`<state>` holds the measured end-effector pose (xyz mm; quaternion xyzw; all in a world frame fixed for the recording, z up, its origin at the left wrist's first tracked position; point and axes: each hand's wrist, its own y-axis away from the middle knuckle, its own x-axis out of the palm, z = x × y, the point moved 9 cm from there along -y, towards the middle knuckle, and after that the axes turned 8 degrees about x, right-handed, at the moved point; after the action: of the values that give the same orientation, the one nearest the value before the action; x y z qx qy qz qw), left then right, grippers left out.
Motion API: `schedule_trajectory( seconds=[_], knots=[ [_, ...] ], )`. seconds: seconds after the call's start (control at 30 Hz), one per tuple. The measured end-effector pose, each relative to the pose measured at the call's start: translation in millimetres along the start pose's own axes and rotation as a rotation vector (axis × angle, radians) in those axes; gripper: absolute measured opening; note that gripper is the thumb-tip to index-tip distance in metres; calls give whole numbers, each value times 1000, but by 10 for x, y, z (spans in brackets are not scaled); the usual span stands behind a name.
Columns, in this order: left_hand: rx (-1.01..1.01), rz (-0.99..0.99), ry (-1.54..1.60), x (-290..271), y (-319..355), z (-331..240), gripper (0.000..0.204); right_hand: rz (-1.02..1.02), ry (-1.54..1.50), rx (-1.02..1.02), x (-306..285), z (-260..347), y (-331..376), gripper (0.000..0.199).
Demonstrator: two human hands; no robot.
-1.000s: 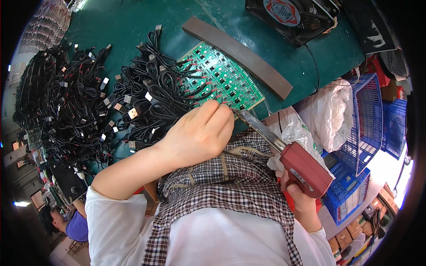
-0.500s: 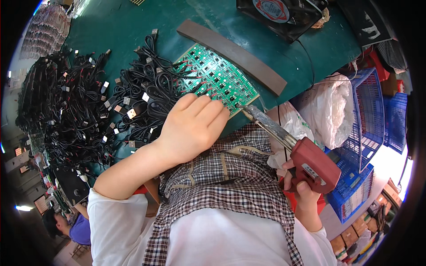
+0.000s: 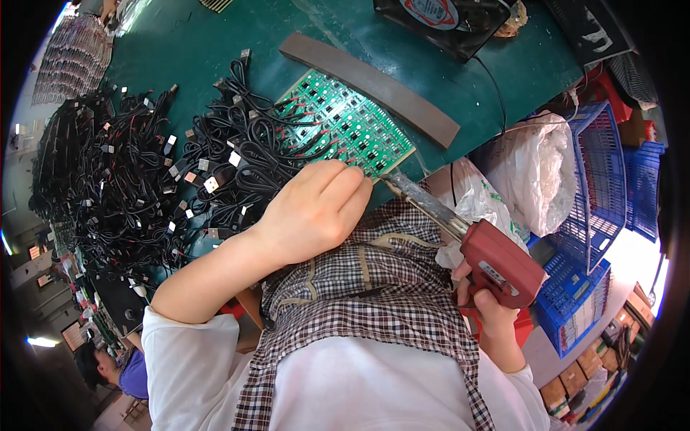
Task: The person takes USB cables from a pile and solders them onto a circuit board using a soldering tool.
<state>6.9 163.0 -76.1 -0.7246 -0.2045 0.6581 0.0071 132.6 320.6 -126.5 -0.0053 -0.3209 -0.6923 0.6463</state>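
I have the left hand (image 3: 313,212) at the near edge of the green circuit board panel (image 3: 352,122), knuckles up and fingers curled together; the fingertips are hidden from my camera, so I cannot tell whether they pinch anything. My right hand (image 3: 494,310), to the right of the panel and nearer the body, is wrapped around the handle of a dark-red soldering gun (image 3: 501,262). Its metal barrel slants toward the panel, with the tip at the panel's near edge, just beside the left fingers; I cannot make out whether it touches.

The panel lies flat on the green desk (image 3: 180,65). Red-ended leads reach onto its left side from a pile of black USB cables (image 3: 253,154) just left of it. Farther left of the panel I have a larger heap of black USB cables (image 3: 108,172). Along the panel's far edge runs a curved brown bar (image 3: 374,87), and beyond that, to the right, stands a black fan (image 3: 424,27).

Right of the panel I see a crumpled clear plastic bag (image 3: 535,179) and a blue plastic crate (image 3: 607,176). A checked apron (image 3: 366,316) covers the body on the panel's near side.
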Motion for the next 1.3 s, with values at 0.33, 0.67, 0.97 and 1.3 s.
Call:
schedule_trajectory(
  seconds=[0.33, 0.67, 0.97, 1.3],
  knots=[
    [-25, -15, 38, -5, 14, 11, 34, 18, 47, 47, -90, -145, 31, 64],
    [-2, -36, 41, 12, 16, 23, 34, -165, 145, -115, -43, 127, -47, 69],
    [34, -37, 64, 6, 16, -13, 23, -262, 157, -93, -124, 71, 47, 68],
    [-489, 131, -231, -470, 437, 468, 62, -256, 204, -303, -96, 258, -3, 61]
  ],
)
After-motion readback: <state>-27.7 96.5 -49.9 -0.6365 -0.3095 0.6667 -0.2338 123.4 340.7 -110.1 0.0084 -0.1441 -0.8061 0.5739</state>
